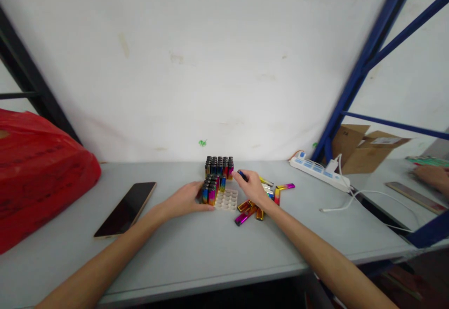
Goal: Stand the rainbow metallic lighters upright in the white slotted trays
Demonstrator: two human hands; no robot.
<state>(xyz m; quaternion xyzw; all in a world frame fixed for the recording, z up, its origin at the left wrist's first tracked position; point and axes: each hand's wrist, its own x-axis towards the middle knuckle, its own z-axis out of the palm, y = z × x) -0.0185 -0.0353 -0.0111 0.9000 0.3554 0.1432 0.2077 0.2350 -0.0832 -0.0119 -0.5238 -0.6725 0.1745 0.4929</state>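
Note:
A pale tray with round holes (229, 199) lies at the middle of the table, its left part filled with upright coloured lighters (211, 194). My left hand (189, 198) rests against the left side of these lighters, thumb along the front edge and fingers behind. My right hand (251, 186) pinches a dark-topped lighter (242, 175) above the tray's right side. Behind the tray stands a full block of upright lighters (219, 166). Several loose lighters (246, 216), pink, gold, red and silver, lie in a pile to the right, partly hidden by my right hand.
A black phone (126, 209) lies at left, beside a large red bag (42, 173). At right are a white power strip (319, 171), a white cable (365, 191) and a cardboard box (365, 152) behind a blue frame (361, 66). Another person's hand (433, 178) shows far right.

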